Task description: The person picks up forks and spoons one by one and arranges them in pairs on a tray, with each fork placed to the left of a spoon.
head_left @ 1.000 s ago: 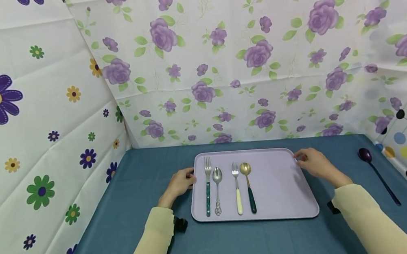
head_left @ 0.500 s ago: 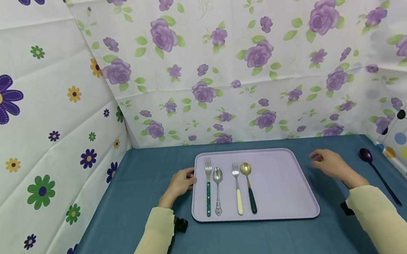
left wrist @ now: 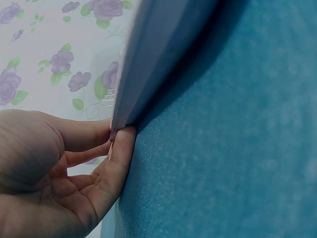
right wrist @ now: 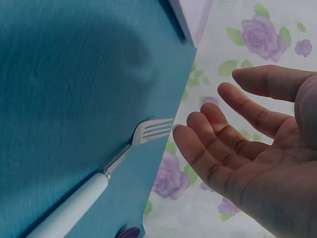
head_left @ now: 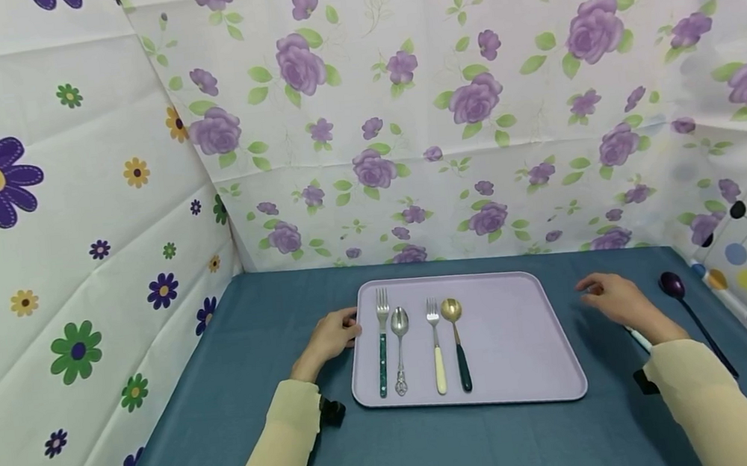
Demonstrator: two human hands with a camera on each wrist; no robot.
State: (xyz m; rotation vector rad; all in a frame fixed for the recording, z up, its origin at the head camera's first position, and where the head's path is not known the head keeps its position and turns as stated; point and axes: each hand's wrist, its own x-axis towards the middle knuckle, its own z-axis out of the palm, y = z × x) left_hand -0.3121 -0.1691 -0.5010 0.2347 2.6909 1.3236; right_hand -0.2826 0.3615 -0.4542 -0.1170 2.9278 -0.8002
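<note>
A lilac tray (head_left: pixel 511 332) lies on the blue-green cloth. My left hand (head_left: pixel 329 333) pinches its left rim; the left wrist view shows thumb and fingertips on either side of the tray edge (left wrist: pixel 148 64). Right of the tray, my right hand (head_left: pixel 619 299) hovers with loosely bent fingers and holds nothing. Below that hand, in the right wrist view, a fork (right wrist: pixel 79 198) with a white handle lies on the cloth; in the head view the wrist and sleeve hide much of it. A dark purple spoon (head_left: pixel 672 284) lies farther right, partly beside the sleeve.
On the tray, from left, lie a green-handled fork (head_left: pixel 382 356), an ornate silver spoon (head_left: pixel 399 323), a cream-handled fork (head_left: pixel 439 365) and a gold spoon (head_left: pixel 451 309) with a dark green handle. Flowered sheets (head_left: pixel 335 116) wall the table's back and sides.
My right hand has left the tray's right edge and moved to the right, over the white-handled fork. The left hand and the tray have stayed put.
</note>
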